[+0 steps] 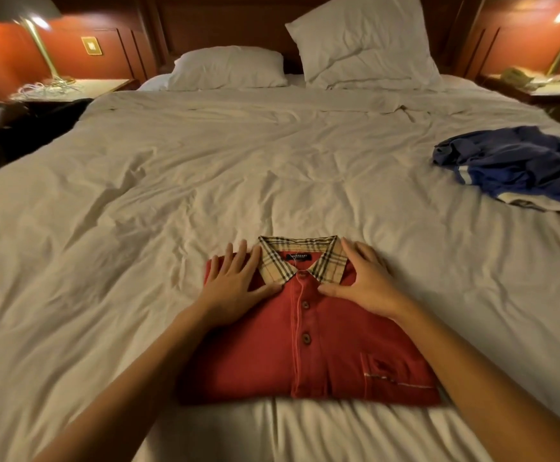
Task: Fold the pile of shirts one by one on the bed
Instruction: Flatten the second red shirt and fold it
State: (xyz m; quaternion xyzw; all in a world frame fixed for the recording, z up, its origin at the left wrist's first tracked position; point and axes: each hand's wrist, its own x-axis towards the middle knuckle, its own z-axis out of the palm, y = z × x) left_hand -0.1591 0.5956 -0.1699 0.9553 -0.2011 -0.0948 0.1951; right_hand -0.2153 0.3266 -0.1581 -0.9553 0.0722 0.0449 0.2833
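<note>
Left nightstand [72, 90] with brass lamp [43, 51], cables. White bed [138, 195], two pillows [228, 68] at headboard. Left hand [235, 281] flat, fingers spread, pressing the folded red polo shirt [321, 355] left of its plaid collar [275, 261]. Shirt lies at near edge, centre. Right hand [365, 278] arched over collar's right side, fingers extended, pressing, nothing gripped. Crumpled blue shirt pile [518, 165] far right on the bed.

Red polo shirt [331, 345] with plaid collar: folded into a rectangle, front up, on the near bed [172, 195]. Blue shirts [518, 165]: crumpled, far right.
</note>
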